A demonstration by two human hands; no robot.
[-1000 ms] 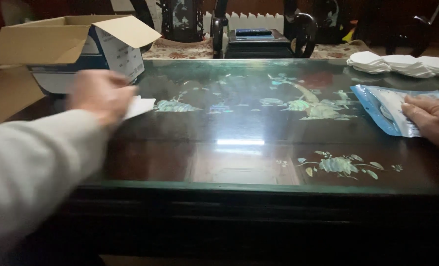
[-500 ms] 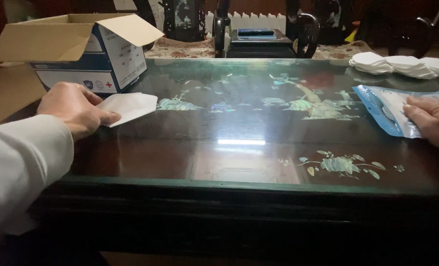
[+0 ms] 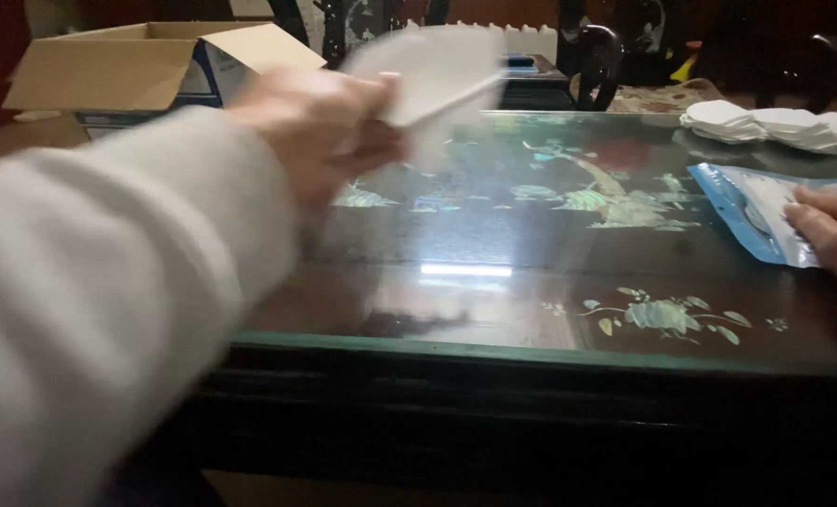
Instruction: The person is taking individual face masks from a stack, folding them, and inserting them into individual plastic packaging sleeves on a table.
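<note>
One white mask in transit, pouch not yet filled.

The left hand (image 3: 310,131) is clamped on a folded white mask (image 3: 432,75), held in the air above the bench (image 3: 493,282) between the open cardboard box (image 3: 146,66) at far left and the blue pouch (image 3: 752,211) at right; the picture is blurred there, so the exact grip cannot be made out. The right hand (image 3: 836,230) lies flat on the pouch, fingers together, pinning it to the glass. A pile of white masks (image 3: 775,127) sits just beyond the pouch. Judgement: the mask is out of the box but has not reached the pouch; whether the pouch already holds anything cannot be told. Insertion and any sealing remain outstanding.
</note>
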